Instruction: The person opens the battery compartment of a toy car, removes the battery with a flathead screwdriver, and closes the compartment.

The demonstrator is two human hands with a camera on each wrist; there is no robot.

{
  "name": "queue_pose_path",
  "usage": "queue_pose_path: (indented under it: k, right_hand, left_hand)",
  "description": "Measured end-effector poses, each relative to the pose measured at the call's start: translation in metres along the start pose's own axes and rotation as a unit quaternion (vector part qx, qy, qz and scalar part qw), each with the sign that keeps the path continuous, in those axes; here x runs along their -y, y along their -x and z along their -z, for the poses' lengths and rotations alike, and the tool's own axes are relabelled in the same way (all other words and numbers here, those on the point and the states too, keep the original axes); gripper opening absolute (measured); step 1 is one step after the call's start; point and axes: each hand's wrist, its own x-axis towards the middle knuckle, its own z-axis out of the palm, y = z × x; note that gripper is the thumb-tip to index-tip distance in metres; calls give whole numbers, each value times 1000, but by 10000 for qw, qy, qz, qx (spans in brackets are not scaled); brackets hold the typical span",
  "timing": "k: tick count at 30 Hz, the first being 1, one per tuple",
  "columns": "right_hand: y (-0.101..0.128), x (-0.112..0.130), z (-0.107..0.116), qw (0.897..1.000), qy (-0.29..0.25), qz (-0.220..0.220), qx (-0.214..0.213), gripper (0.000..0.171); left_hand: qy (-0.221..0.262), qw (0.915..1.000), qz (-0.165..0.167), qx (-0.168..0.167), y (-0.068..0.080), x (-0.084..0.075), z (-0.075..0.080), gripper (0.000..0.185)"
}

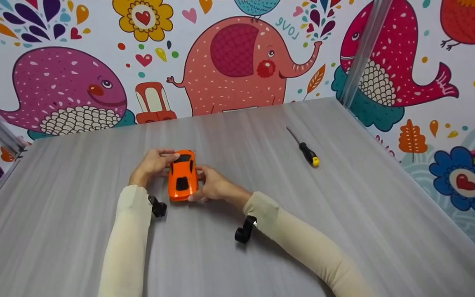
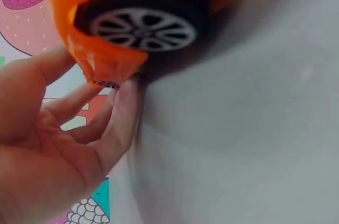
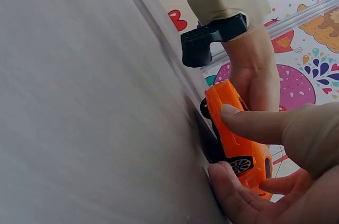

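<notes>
An orange toy car (image 1: 183,176) sits on the grey table (image 1: 344,214), a little left of the middle, and the person has both hands on it. The left hand (image 1: 151,163) is at the car's far end, its fingers (image 2: 121,113) curled against the front corner just beside a wheel (image 2: 143,26) with silver spokes; the thumb lies across the top near the nose. The right hand (image 1: 212,184) is on the car's other flank, nearer the rear, with the thumb (image 3: 249,123) pressed onto the roof and the fingers wrapped low along the side by the rear wheel. So the car is pinched between the two hands, each closed on it rather than spread wide. From the head view it looks to rest on the table, long axis pointing away from the person. Both arms are in cream sleeves (image 1: 127,239), each with a small black camera mount (image 1: 244,233) at the wrist. Well apart to the right, toward the back corner, lies a screwdriver (image 1: 304,149) with a black and yellow handle, its tip pointing at the back wall (image 1: 229,62), which is covered in bright cartoon animals.
</notes>
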Motion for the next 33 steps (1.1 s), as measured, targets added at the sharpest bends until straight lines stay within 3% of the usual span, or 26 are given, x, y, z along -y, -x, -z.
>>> queue_pose_path:
  k: [9,17,24,33]
  right_hand:
    - [3,-1,13,9991,265,276,157,96]
    - [7,1,19,9948,809,614,114,98]
    - [11,1,29,9944,433,845,457,96]
    - [18,-3,43,9894,365,1223,690,90]
  left_hand:
    - [434,9987,62,-275,3,1,-6,61]
    - [923,9943,-116,-526,11,-2,-8,62]
    - [1105,9911,-67,-741,19,0,-10,62]
    - [1870,9753,-186,-1160,39,-5,-7,57]
